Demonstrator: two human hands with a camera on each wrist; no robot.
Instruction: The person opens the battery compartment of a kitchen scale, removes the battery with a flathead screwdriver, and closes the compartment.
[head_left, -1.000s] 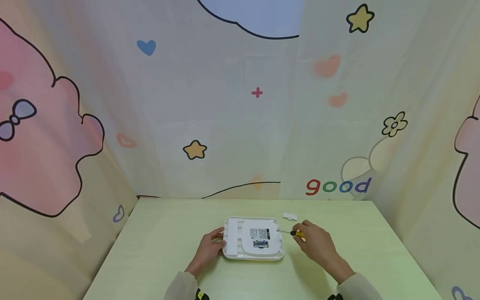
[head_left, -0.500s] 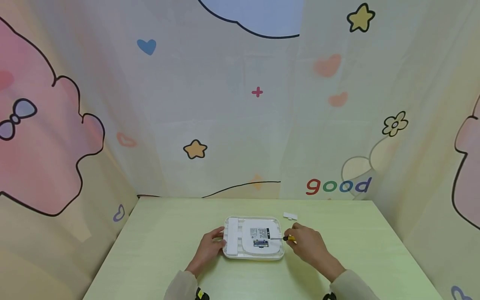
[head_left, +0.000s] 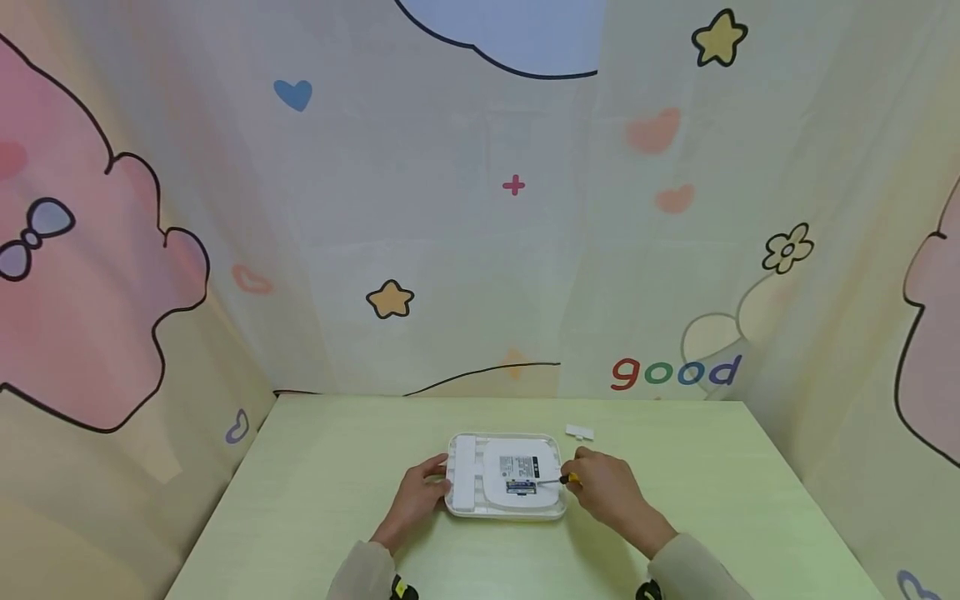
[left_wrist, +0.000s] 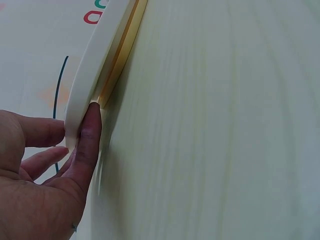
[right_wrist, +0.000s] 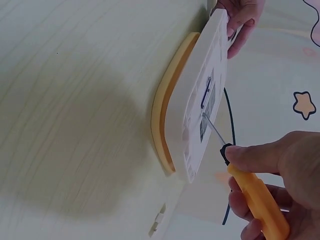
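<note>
A flat white battery-powered device [head_left: 466,475] with rounded corners lies on the table in the head view, its labelled side up. Two batteries [head_left: 521,488] sit in the small bay below its label [head_left: 517,467]. My left hand [head_left: 417,498] pinches the device's left edge between thumb and fingers. In my right hand [head_left: 609,492] is a screwdriver with a yellow handle [right_wrist: 257,200] and black collar. Its thin metal shaft [right_wrist: 214,129] slants in from the right, the tip at the end of the battery bay. An orange-yellow layer [right_wrist: 159,112] shows under the white body in the right wrist view.
A small white battery cover [head_left: 579,432] lies on the pale wooden table [head_left: 315,467], just behind the right hand. A printed curtain [head_left: 450,208] stands along the table's back edge and on both sides.
My right hand has moved left and slightly nearer with the screwdriver, bringing its tip from the device's right rim to the battery bay. The left hand and the device stay put.
</note>
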